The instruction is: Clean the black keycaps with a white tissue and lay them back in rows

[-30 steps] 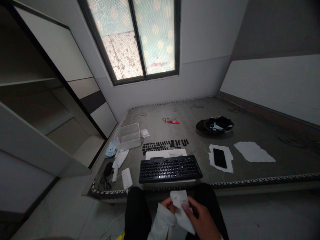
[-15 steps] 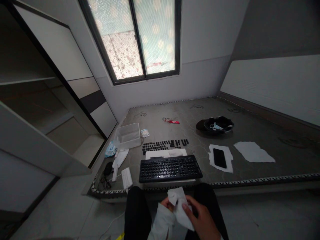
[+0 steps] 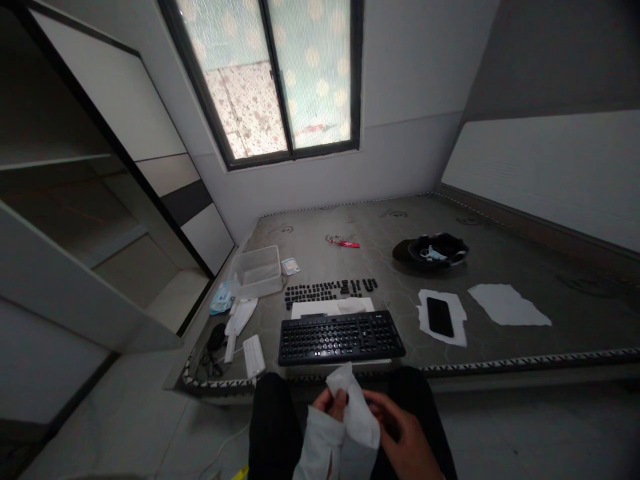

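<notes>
A white tissue (image 3: 361, 417) is bunched up over my lap, between my hands. My left hand (image 3: 331, 404) pinches its upper left part between thumb and fingers. At the tissue's right edge is my right hand (image 3: 404, 437), its fingers curled in against the tissue and their tips partly hidden behind it. Just beyond my knees a black keyboard (image 3: 342, 338) with its keycaps off lies on a white sheet (image 3: 310, 308) at the edge of the bed. Loose black keycaps (image 3: 320, 291) stand in rows behind it.
To the left are a clear plastic box (image 3: 257, 272), a wet-wipe pack (image 3: 221, 298), a black mouse (image 3: 217, 337) and a white power strip (image 3: 254, 357). On the right, a phone (image 3: 440, 316) rests on torn paper, near another paper piece (image 3: 509, 305) and a black cap (image 3: 431, 252).
The tissue has been turned and shifted slightly up and left. My left thumb and fingers now show on its front, while my right fingers have slipped from its front to its edge.
</notes>
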`<act>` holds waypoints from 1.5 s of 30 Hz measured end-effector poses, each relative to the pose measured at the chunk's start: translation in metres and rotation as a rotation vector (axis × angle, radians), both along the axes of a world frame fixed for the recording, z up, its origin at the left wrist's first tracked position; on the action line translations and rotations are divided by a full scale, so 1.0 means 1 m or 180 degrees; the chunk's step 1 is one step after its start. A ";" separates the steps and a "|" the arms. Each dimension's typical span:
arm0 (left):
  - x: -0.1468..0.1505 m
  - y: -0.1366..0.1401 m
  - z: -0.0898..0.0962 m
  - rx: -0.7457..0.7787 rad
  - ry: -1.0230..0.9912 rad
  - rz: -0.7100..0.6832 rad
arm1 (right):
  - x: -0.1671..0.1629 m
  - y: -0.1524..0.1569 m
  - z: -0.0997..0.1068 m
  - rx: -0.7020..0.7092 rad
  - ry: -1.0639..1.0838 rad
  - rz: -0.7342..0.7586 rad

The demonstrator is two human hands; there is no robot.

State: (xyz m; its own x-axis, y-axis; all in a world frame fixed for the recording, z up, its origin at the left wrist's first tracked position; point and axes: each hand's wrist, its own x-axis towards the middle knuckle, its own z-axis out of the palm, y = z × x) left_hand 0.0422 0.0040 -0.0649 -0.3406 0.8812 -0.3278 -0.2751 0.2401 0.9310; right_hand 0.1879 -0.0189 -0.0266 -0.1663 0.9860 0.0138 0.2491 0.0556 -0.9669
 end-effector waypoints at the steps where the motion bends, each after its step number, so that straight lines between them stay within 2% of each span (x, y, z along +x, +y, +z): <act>1: 0.003 -0.001 0.001 0.0059 -0.0134 0.0012 | 0.000 0.000 0.000 0.0097 -0.0051 0.0018; 5: 0.010 -0.005 0.005 0.0266 -0.0562 0.0075 | 0.000 0.000 -0.002 0.0396 -0.0263 -0.0058; 10: 0.006 -0.008 0.008 0.0258 -0.0408 -0.0141 | 0.001 0.002 -0.007 0.0627 -0.0381 -0.0155; 16: -0.002 -0.011 0.008 0.0384 -0.0505 -0.0897 | 0.000 0.003 0.001 0.0856 -0.0390 -0.0181; 20: -0.002 -0.014 0.011 0.0538 -0.0333 -0.1131 | 0.000 0.004 0.003 0.0914 -0.0430 -0.0348; 23: 0.000 -0.014 0.014 0.0587 -0.0265 -0.1104 | 0.001 0.004 0.002 0.0886 -0.0464 -0.0404; 30: 0.008 -0.007 0.016 0.0318 -0.0137 -0.0456 | -0.002 0.004 0.003 0.0742 -0.0472 -0.0402; 35: 0.005 -0.007 0.019 0.0278 -0.0164 -0.0541 | -0.002 0.003 0.001 0.0676 -0.0424 -0.0337; 42: 0.011 -0.005 0.034 0.0381 0.0066 -0.0799 | 0.008 0.001 -0.013 0.0728 -0.0554 -0.0818; 45: 0.013 -0.005 0.030 0.0422 -0.0081 -0.0751 | 0.011 0.003 -0.014 0.0808 -0.0664 -0.0840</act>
